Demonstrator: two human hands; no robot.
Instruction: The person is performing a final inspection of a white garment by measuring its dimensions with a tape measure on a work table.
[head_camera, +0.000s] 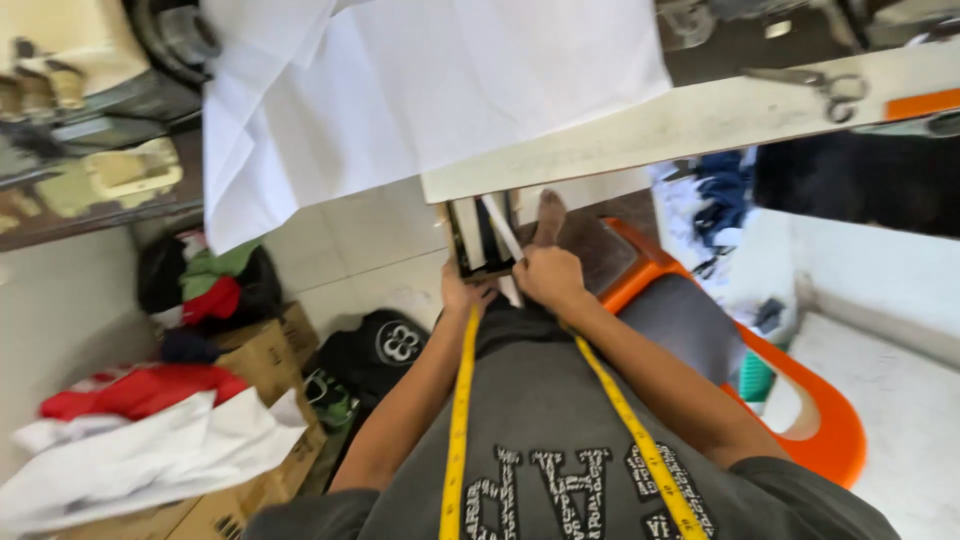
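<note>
Both my hands are low in front of my lap, just under the edge of the pale table. My left hand grips the near rim of a dark open drawer hanging below the tabletop. My right hand is closed in a fist beside it, around the lower end of a thin white stick that slants up across the drawer. What lies inside the drawer is too dark to make out. A yellow measuring tape hangs from my neck down both sides of my grey shirt.
White cloth covers the table's left part and droops over its edge. Scissors and an orange tool lie at the far right. I sit on an orange chair. A cardboard box of clothes and a black bag stand at left.
</note>
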